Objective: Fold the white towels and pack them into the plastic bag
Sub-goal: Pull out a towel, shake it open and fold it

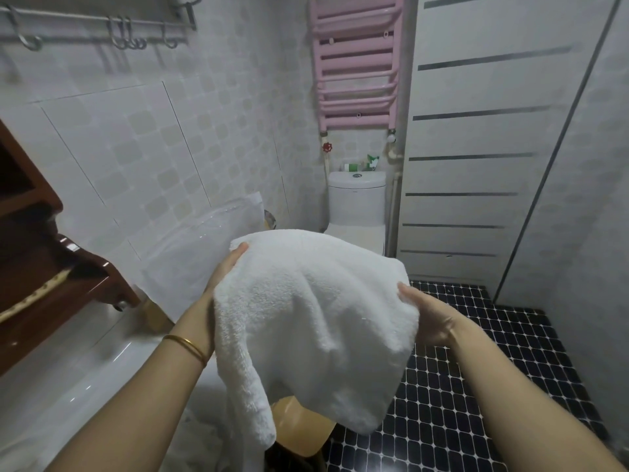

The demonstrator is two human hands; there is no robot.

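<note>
White towel (313,318): in the middle of the view, up in the air. It sags, and a long flap hangs down at 7 o'clock.
Left hand (224,270): at 10 o'clock on the towel. The thumb lies on top and the fingers are hidden under the cloth. Its grip holds the towel's edge.
Right hand (429,318): at 3 o'clock on the towel, thumb on top, fingers hidden below. Its grip holds that edge too.
Plastic bag (204,240): see-through and hard to make out. It leans on the tiled wall at 10 o'clock, behind the left hand.
Stool (299,424): at 6 o'clock, mostly hidden by the towel.
Toilet (356,202): at 12 o'clock. The towel hides its seat.
White heap (200,434): under the left arm, too blurry to tell what it is.
</note>
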